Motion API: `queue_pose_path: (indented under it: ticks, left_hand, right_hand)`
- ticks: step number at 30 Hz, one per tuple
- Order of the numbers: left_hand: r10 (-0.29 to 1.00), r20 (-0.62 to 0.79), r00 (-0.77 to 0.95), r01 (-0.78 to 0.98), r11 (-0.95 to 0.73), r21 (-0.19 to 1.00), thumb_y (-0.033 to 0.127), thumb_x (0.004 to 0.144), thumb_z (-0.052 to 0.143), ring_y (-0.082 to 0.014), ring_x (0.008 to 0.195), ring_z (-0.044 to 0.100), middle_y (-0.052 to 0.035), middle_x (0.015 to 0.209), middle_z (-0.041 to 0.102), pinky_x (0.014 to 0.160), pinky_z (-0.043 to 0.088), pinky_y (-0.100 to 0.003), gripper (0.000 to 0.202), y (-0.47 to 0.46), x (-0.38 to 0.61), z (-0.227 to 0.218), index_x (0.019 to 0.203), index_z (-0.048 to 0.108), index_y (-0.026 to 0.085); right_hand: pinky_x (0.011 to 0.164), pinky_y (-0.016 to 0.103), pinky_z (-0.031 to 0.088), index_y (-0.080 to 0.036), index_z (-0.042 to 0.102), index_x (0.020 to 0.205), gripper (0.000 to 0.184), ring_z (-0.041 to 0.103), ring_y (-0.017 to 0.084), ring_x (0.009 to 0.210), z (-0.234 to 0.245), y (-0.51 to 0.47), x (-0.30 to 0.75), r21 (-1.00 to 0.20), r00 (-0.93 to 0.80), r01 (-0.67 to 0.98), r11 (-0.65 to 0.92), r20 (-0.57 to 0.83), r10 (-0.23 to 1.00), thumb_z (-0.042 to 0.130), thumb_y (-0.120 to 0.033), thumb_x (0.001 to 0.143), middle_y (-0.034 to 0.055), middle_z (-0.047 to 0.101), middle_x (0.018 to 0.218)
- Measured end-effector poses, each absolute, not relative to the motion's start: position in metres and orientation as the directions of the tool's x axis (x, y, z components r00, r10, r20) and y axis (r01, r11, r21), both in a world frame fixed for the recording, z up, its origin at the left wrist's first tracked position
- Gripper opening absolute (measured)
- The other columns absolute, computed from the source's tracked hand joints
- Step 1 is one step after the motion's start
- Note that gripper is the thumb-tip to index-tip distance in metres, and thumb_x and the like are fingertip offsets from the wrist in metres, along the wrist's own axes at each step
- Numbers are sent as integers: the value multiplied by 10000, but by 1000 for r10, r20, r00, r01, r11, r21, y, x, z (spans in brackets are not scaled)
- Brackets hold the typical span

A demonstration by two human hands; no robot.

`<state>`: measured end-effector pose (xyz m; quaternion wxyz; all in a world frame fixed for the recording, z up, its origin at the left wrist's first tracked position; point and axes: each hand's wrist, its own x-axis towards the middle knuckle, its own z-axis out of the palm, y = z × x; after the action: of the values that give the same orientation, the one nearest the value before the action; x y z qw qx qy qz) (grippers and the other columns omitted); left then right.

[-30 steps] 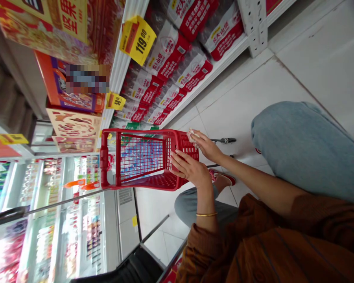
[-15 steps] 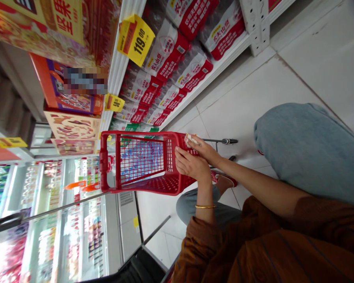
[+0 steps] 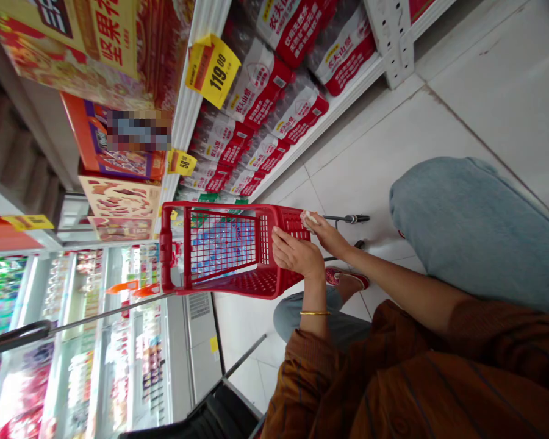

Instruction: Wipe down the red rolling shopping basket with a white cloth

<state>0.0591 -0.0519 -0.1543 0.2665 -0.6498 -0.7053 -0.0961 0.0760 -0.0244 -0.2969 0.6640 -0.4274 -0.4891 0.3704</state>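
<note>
Red shopping basket (image 3: 251,283) sits against the open left hand (image 3: 297,256), the right hand (image 3: 329,238) pinching a small white wad (image 3: 308,218) at its rim.

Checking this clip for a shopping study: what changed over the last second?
The right hand, pinching a crumpled white item, shifted slightly along the rim of the red shopping basket; the left hand edged back. Nothing was taken or released. The basket stayed put.

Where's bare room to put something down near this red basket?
Bare floor tiles lie between the bottled water packs and the jeans-covered knee; another patch lies between the red basket and the chiller cabinet. The basket's rim is crowded by the left hand and right hand.
</note>
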Motion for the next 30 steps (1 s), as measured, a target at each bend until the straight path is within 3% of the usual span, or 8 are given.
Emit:
queue_pose_path:
  ticks: [5, 9, 14, 21, 30]
  left_hand:
    - [876, 481, -5, 970, 122, -212, 189, 850, 399, -327, 1274, 469, -207, 1409, 486, 1061, 355, -498, 597, -58, 58, -153, 1439, 387, 90]
    - [861, 509, 3, 973, 116, -202, 186, 850, 390, -313, 1266, 478, -193, 1390, 512, 1061, 355, -480, 585, -66, 54, -154, 1429, 406, 103]
    - [840, 541, 36, 975, 90, -204, 205, 855, 381, -296, 1276, 470, -187, 1378, 524, 1081, 334, -457, 568, -75, 47, -156, 1412, 428, 98]
    - [841, 536, 71, 982, 36, -186, 205, 834, 384, -295, 1268, 477, -198, 1356, 535, 1070, 345, -439, 572, -82, 40, -153, 1385, 449, 69]
    - [815, 573, 91, 989, -8, -145, 207, 828, 411, -316, 1230, 498, -204, 1340, 542, 1043, 345, -467, 570, -86, 31, -157, 1384, 448, 87]
  right_hand:
    - [1128, 450, 363, -290, 413, 1427, 464, 385, 203, 1373, -288, -28, 85, -953, 318, -55, 299, 267, 910, 331, -209, 978, 71, 413, 1469]
    - [1172, 431, 293, -290, 387, 1448, 469, 335, 200, 1405, -247, -19, 99, -906, 387, -20, 423, 383, 839, 301, -218, 992, 71, 397, 1484]
    - [1188, 430, 257, -299, 377, 1452, 446, 331, 188, 1408, -212, -17, 105, -838, 289, -25, 545, 516, 807, 273, -298, 1019, 49, 377, 1512]
    - [1153, 419, 322, -257, 408, 1441, 444, 408, 195, 1352, -222, -23, 97, -850, 277, -17, 527, 503, 819, 303, -301, 1012, 96, 460, 1439]
    - [1113, 430, 372, -251, 488, 1385, 493, 449, 202, 1311, -256, -29, 90, -903, 264, -9, 429, 411, 872, 393, -100, 925, 98, 517, 1359]
